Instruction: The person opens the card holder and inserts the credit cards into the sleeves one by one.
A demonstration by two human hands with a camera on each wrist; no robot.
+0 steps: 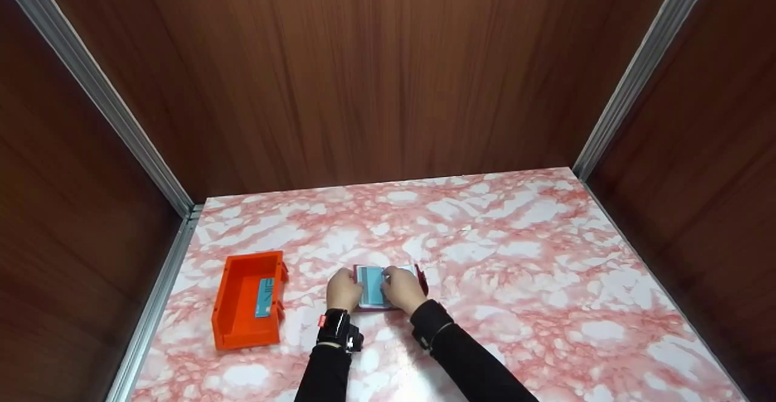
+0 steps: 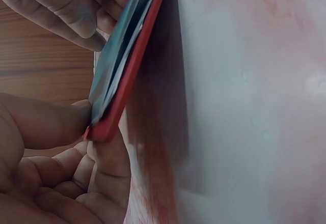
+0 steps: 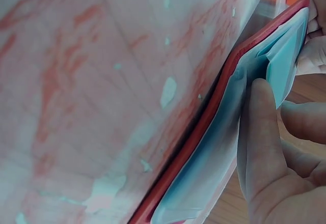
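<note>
A red card holder (image 2: 118, 107) with clear sleeves lies spread open, tilted up off the marbled table in the wrist views. My left hand (image 1: 344, 291) pinches its left edge, thumb on the sleeve side and fingers behind the red cover. In the left sleeve area shows a light-blue card (image 1: 372, 287). My right hand (image 1: 403, 288) is at the inner edge of this card, a fingertip (image 3: 262, 94) on one side and another digit at its corner, pinching it. The right-hand sleeve (image 3: 204, 152) is partly covered by the right hand in the head view.
To the left stands an orange open-front bin (image 1: 233, 305) with a blue printed card (image 1: 264, 298) inside. Brown wood-look panels (image 1: 388, 74) with grey metal rails (image 1: 636, 74) enclose the marbled table (image 1: 533, 268) at the back and sides.
</note>
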